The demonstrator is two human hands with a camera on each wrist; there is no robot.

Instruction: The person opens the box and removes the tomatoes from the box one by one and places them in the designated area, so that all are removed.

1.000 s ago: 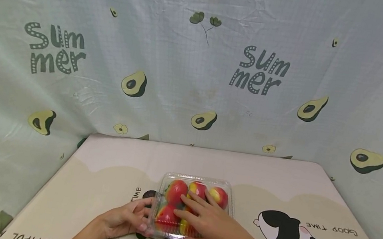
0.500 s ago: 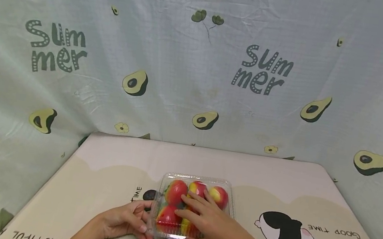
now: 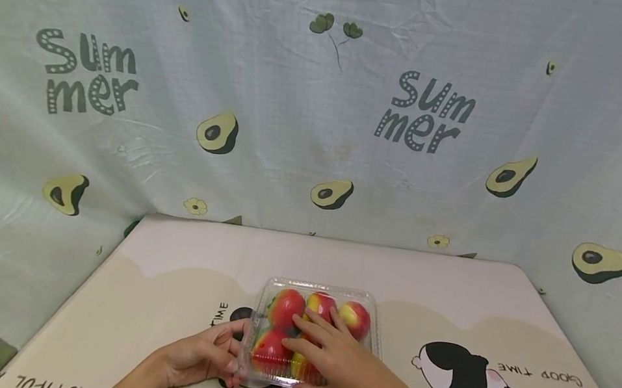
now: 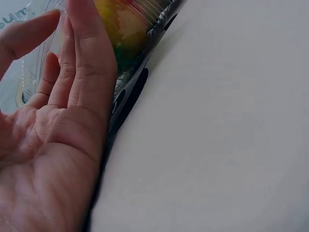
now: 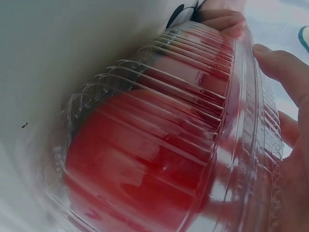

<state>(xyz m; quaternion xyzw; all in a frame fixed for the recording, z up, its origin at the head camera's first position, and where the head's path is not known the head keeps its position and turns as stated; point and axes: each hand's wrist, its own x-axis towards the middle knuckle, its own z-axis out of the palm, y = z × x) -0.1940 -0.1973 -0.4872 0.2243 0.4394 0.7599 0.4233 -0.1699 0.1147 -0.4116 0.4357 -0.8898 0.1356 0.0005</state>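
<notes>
A clear plastic fruit box (image 3: 328, 289) with a ribbed front wall lies on the table before me, its lid down over several red-and-yellow fruits (image 3: 286, 309). With thumb and fingertips, my left hand (image 3: 201, 356) pinches the rim at the left side, near the front corner. My right hand (image 3: 346, 368) rests across the lid with fingers spread, covering the fruit at the front right; its thumb lies along the front edge. The right wrist view shows a red fruit (image 5: 135, 164) close up through the ribs.
A pale cloth with panda prints (image 3: 463, 379) and lettering covers the table (image 3: 170, 280). Behind it and at both sides hangs a light curtain (image 3: 278, 85) printed with avocados and the word "summer".
My left thumb and fingers have shifted slightly at the box's front left corner. The box and my right hand stay almost where they were.
</notes>
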